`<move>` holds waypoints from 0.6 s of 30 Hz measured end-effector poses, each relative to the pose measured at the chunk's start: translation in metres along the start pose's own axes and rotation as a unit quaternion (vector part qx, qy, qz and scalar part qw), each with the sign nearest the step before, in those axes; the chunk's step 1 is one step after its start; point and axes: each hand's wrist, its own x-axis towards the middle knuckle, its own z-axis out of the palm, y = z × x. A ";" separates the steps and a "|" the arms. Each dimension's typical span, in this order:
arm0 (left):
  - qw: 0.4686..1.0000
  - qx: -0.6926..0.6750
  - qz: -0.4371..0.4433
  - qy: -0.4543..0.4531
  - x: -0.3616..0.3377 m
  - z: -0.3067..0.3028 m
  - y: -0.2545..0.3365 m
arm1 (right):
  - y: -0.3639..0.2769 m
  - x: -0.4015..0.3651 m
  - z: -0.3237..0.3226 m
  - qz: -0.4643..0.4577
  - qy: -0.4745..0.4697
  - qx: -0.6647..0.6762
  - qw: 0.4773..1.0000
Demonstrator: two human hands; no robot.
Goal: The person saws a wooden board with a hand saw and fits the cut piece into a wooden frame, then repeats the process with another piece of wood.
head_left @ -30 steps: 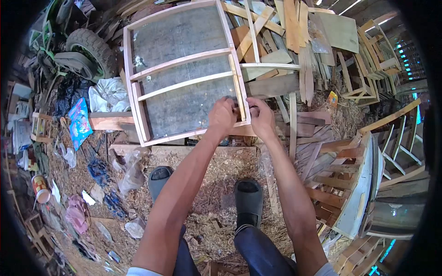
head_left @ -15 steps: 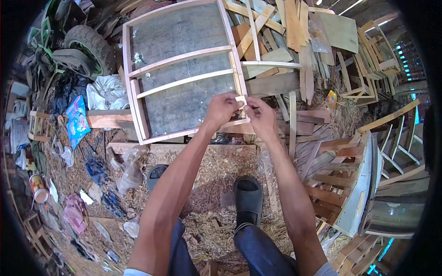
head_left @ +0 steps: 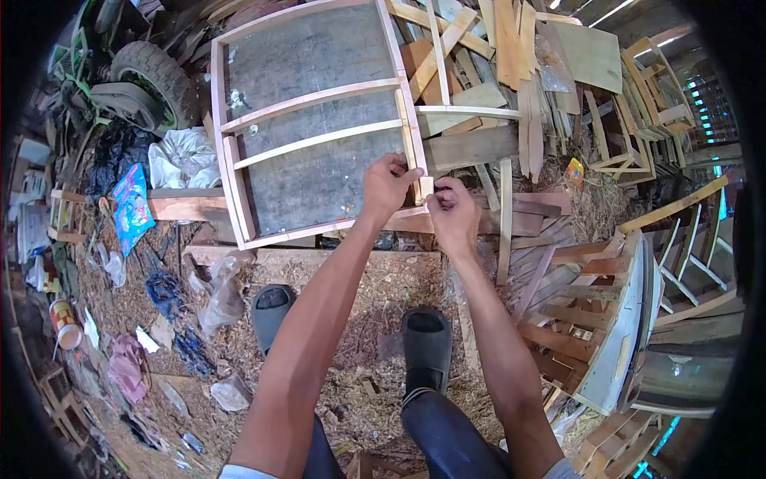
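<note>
A small pale wood block (head_left: 426, 187) sits at the right rail of a wooden frame (head_left: 319, 142), close to the near right corner. My right hand (head_left: 453, 214) pinches the block from its right side, fingertips bent against it. My left hand (head_left: 386, 190) is over the frame on the other side, its thumb reaching to the block's upper left edge and its fingers curled. Whether those fingers hold anything is hidden. The frame has a dark panel and two crossbars, and a thin strip (head_left: 407, 136) runs along its right rail.
Offcuts and boards (head_left: 471, 144) are heaped right of the frame. A slatted wooden piece (head_left: 590, 319) stands at the lower right. A motorbike wheel (head_left: 155, 84) is at the upper left. Plastic bags (head_left: 223, 299) and wood shavings litter the ground around my sandals (head_left: 427, 343).
The block has gone from being held up between both hands to lower down against the frame's right rail. My left thumb has straightened, and my right hand has shifted slightly down.
</note>
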 end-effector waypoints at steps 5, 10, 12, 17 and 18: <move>0.998 -0.054 0.009 0.019 -0.002 0.003 -0.003 | -0.002 -0.008 0.006 -0.065 0.013 -0.069 0.995; 0.998 -0.057 -0.018 0.001 -0.001 0.000 0.002 | -0.008 -0.013 0.011 -0.143 0.035 -0.161 0.976; 0.998 -0.060 -0.035 -0.003 0.000 0.004 -0.002 | 0.000 -0.012 0.014 -0.160 0.013 -0.178 0.971; 0.987 -0.147 -0.068 -0.022 -0.003 0.014 -0.018 | 0.009 -0.019 0.010 -0.099 0.009 -0.025 0.995; 0.982 -0.175 -0.060 -0.033 -0.008 0.014 -0.020 | 0.010 -0.020 0.009 -0.097 0.011 -0.025 0.995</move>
